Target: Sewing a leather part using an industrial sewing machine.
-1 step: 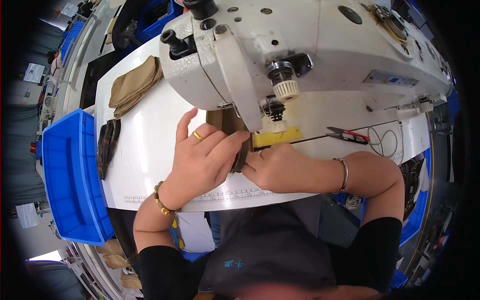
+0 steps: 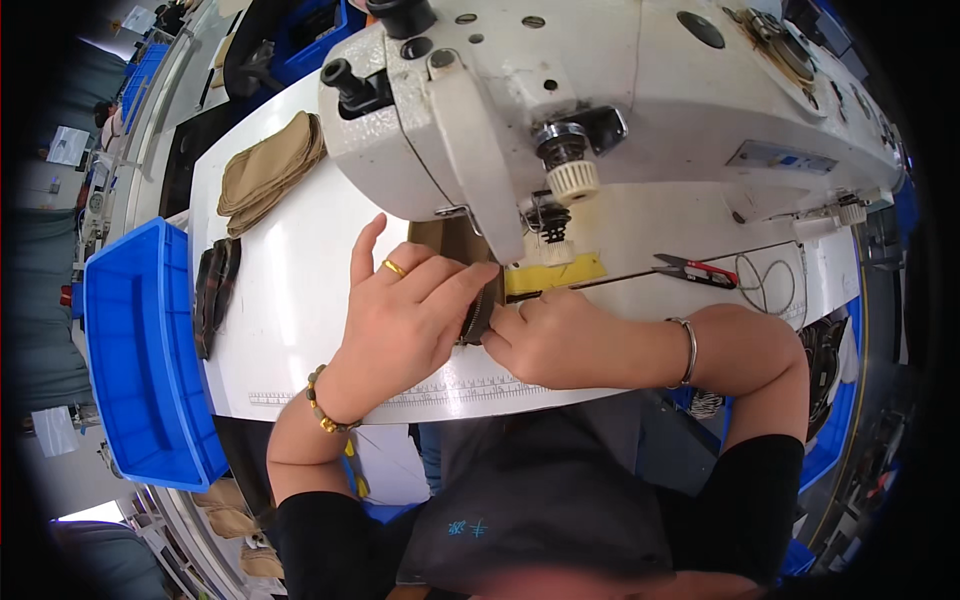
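Note:
A brown fabric piece (image 2: 428, 236) lies beneath the head of the white sewing machine (image 2: 540, 110), partly hidden by the machine and my fingers. Along its near end runs a dark zipper (image 2: 481, 312) with metal teeth. My left hand (image 2: 405, 305), wearing a gold ring, has its index finger and thumb closed on the zipper from the left, its little finger raised. From the right, my right hand (image 2: 555, 338) pinches the zipper's edge, its fingers curled and fingertips partly hidden. The needle area is hidden behind the machine's head.
Stacked brown fabric pieces (image 2: 270, 170) lie at the far left, with dark strips (image 2: 216, 295) nearer. A blue bin (image 2: 150, 360) stands beside the table. Right of my hands are a yellow piece (image 2: 558, 273) and red-and-black thread snips (image 2: 700, 271). A printed ruler (image 2: 440, 390) lines the near edge.
Both hands have shifted very slightly, and the zipper's near end sits at a slightly different angle between my fingers. Nothing else visibly differs.

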